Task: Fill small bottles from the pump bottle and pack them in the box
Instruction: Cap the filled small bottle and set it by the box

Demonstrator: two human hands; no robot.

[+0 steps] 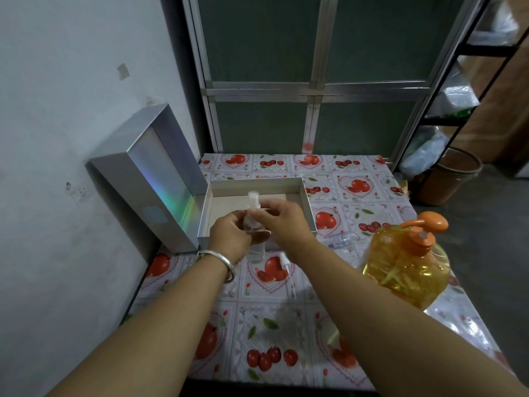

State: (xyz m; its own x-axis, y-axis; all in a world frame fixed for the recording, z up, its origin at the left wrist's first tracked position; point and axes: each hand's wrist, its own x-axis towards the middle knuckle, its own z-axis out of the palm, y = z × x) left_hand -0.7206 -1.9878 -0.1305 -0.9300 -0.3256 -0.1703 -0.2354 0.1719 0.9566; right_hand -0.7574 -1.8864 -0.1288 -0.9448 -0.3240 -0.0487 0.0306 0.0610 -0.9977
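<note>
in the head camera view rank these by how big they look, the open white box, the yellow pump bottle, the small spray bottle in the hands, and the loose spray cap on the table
1. Open white box and yellow pump bottle: these look about alike, and the bottle sits nearer the camera, so I won't rank them.
2. Small spray bottle.
3. Loose spray cap.

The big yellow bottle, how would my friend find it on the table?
Look at the fruit-patterned tablecloth, then its right edge, right of the open white box. The pump bottle stands there, far bigger than the small clear bottles, full of yellow liquid, with an orange pump top.
</note>
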